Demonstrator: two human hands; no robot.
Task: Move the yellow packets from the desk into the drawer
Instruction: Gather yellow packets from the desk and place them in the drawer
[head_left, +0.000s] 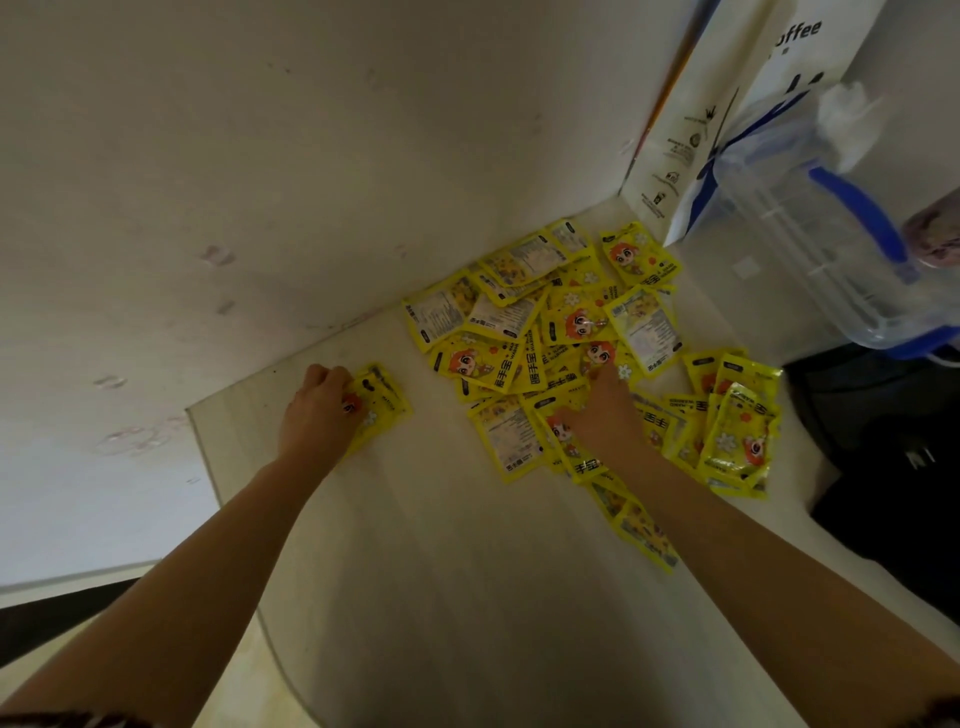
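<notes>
Yellow packets (545, 353), flat glossy sachets printed with a red-haired cartoon figure on one side and small text on the other, are heaped in a loose overlapping pile on the pale wood-grain desk (441, 571) near the corner of the white wall (260, 156). A small stack of packets (376, 402), set apart to the left of the pile, is gripped by the curled fingers of the left hand (317, 410), while the right hand (605, 410) is laid on the pile itself, and whether its fingers pinch a packet cannot be told. A white paper bag (691, 156) and a clear plastic jug (810, 234) with a blue handle are seen standing behind the pile.
</notes>
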